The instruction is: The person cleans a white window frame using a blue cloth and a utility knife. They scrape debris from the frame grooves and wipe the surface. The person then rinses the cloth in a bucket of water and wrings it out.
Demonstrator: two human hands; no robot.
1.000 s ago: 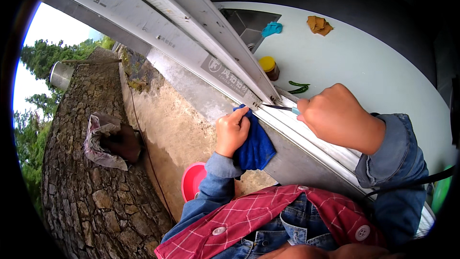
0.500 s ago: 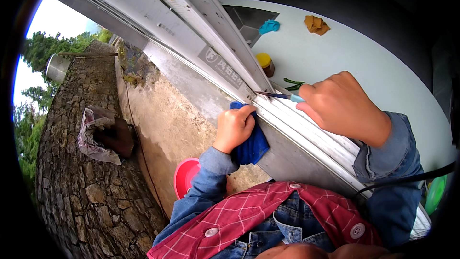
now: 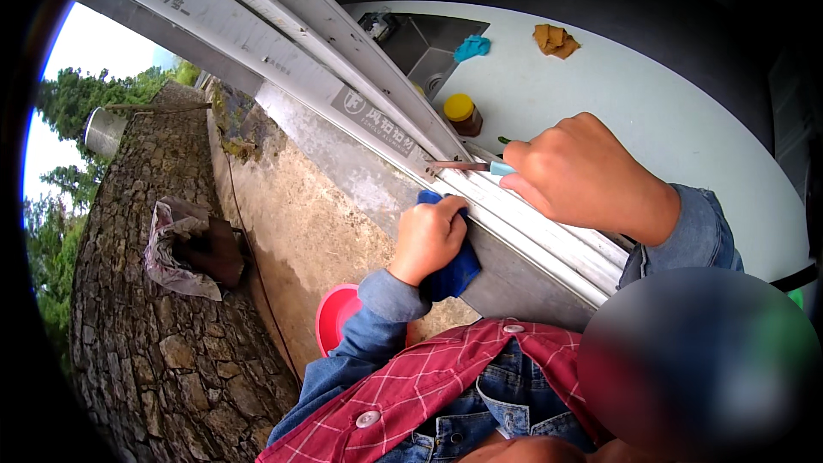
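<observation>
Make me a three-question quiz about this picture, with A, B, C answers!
1. Where is the blue cloth?
A. in the sink
B. under the left hand on the window frame
C. on the stone wall

2. What colour is the jar's lid?
A. yellow
B. green
C. white

3. What is the right hand doing?
A. lying open and flat
B. gripping a thin tool
C. holding the jar

Answers:
1 B, the left hand presses the cloth there.
2 A, the lid shows yellow on the counter.
3 B, its fingers close round the tool's handle.
</observation>
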